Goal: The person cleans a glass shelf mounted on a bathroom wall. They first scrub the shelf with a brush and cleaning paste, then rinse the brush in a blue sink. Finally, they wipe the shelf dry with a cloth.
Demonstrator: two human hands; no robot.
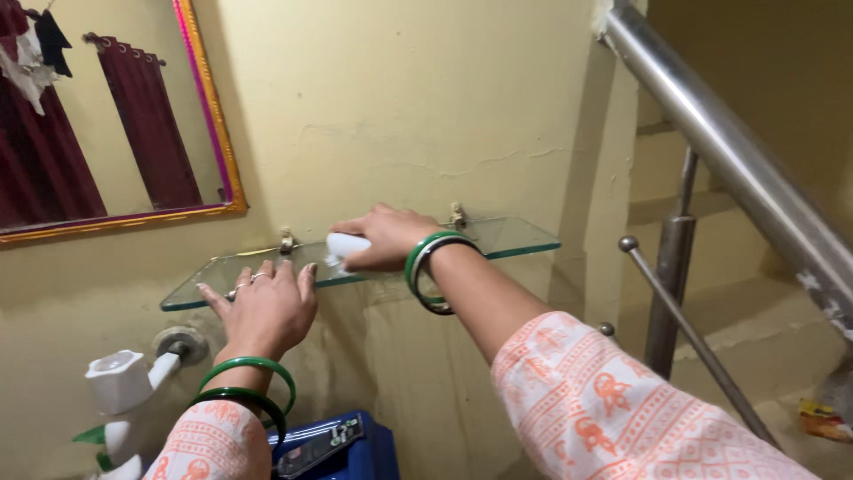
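Yellow wall, glass shelf (520, 238) bracketed to it, mirror (213, 133) up left, steel railing (737, 160) and stairs to the right. Right hand (386, 236) lies on the shelf mid-span, fingers closed over a white cloth (342, 246); the cloth pokes out left of the fingertips, flat on the glass. Left hand (267, 307) is open, fingers spread, resting on the near shelf edge, just left of the cloth and not touching it. Open glass runs right of the right hand to the shelf's corner. White tap (120, 382) and blue box (333, 449) sit below.
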